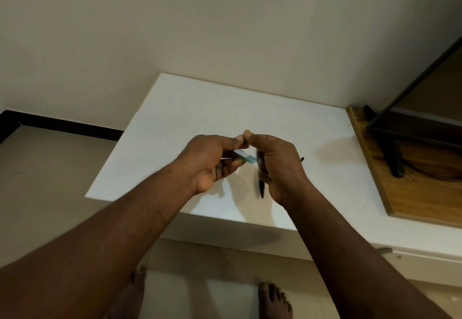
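My left hand [212, 158] holds a small teal rectangular case [246, 156] with a label, its fingers curled round it. My right hand [277, 166] grips a dark pen or mechanical pencil [261, 188], whose tip points down toward me. The thumb and fingertips of both hands meet at the top, pinching something too small to make out. Both hands hover above the white tabletop [175, 119].
The white table stands against a cream wall. A wooden surface [420, 193] adjoins it on the right, bearing the black stand [395, 158] of a screen. Below are the tiled floor and my bare feet [273, 301].
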`<state>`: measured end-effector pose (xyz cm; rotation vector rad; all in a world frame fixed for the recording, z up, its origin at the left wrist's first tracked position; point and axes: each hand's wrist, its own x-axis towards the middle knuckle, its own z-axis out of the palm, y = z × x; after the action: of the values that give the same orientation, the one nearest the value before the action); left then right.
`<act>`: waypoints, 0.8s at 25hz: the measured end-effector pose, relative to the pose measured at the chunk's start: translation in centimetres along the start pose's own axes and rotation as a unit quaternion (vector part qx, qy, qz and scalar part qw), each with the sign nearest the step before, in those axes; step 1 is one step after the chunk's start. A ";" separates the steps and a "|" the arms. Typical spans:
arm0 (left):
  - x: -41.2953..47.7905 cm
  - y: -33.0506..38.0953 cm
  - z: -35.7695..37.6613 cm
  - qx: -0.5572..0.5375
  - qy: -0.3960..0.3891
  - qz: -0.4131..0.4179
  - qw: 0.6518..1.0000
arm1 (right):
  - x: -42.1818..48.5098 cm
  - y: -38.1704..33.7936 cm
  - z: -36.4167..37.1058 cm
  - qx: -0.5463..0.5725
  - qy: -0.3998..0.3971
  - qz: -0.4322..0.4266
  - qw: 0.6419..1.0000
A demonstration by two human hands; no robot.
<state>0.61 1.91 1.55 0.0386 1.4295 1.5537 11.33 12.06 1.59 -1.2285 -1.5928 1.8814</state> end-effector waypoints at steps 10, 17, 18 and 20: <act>0.5 0.5 -0.4 -0.126 0.057 0.045 0.989 | 0.3 -0.4 -1.2 0.102 -0.018 0.037 0.994; 0.8 0.6 -0.7 -0.161 0.083 0.064 0.981 | 0.3 -0.3 -1.1 0.068 -0.021 0.007 0.997; 0.9 0.6 -0.7 -0.161 0.084 0.066 0.981 | 0.4 -0.3 -1.1 0.054 -0.013 -0.001 0.998; 0.9 0.5 -0.6 -0.159 0.083 0.067 0.981 | 0.6 -0.2 -1.0 0.033 -0.003 -0.009 0.999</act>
<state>-0.54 2.12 1.25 -0.1944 1.3094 1.9205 11.80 13.16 1.62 -1.1781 -1.5269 1.9122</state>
